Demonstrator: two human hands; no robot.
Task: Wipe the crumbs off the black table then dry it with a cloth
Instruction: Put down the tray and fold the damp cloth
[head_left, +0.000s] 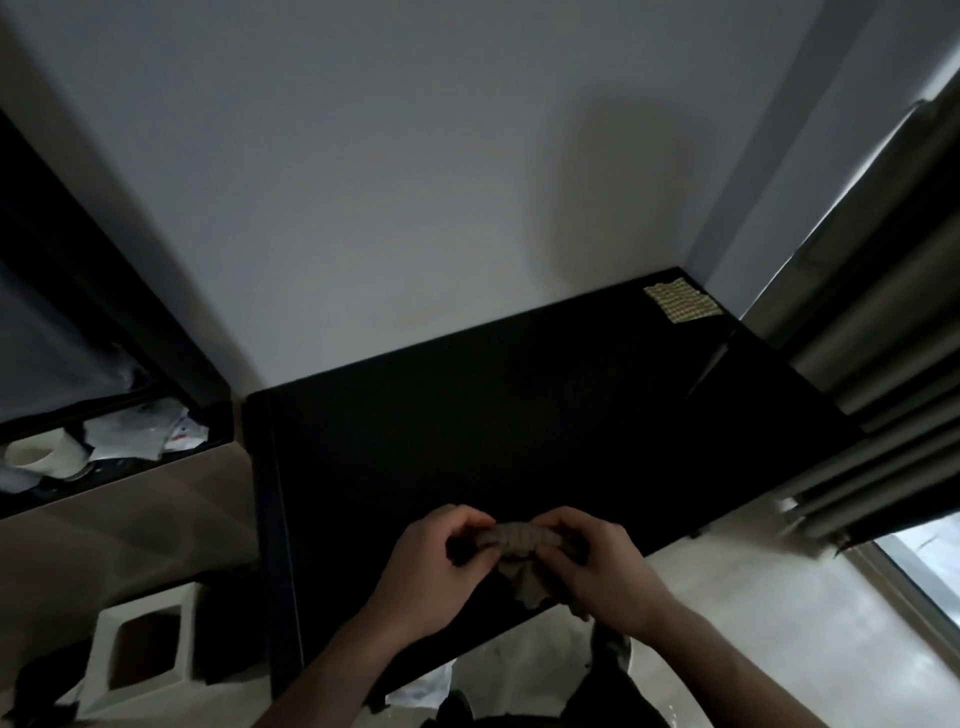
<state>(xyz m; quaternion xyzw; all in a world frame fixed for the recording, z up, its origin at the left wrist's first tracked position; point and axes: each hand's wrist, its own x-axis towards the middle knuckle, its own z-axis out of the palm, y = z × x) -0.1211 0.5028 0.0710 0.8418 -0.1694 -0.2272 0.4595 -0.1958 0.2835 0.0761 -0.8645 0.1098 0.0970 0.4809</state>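
Grey-brown cloth (511, 540), bunched and crumpled, held over the near edge of the black table (519, 415), a little right of that edge's middle; gathered into a tight ridge between two hands, a loose tail hanging below toward the near edge; probably being wrung, folded or regripped into a pad fit for wiping, judging by how short the span between the hands is. Left hand (436, 561) curled around the cloth's left end, thumb and fingers pinching it; right hand (597, 566) curled around the right end in the same way; both clamped on the cloth, knuckles nearly meeting, wrists resting low at the near edge. Lifted off the tabletop or just brushing it: cannot tell in this dim light. No crumbs made out on the dark surface, too dark to judge, so hard to say whether wiping or drying is in hand.

Second cloth, pale chequered (681, 301), lying flat at the far right corner of the tabletop, well apart from the hands; likely parked there out of the wiping path, kept for the other stage.

Count: two cloths, two hands, one table.

Beyond: grey curtain (883, 338) hanging just past the right edge; white hollow box (140, 654) on the floor beside the near left corner; dark shelf (104, 364) off the left edge, holding a white roll (44, 457) and crumpled bags.
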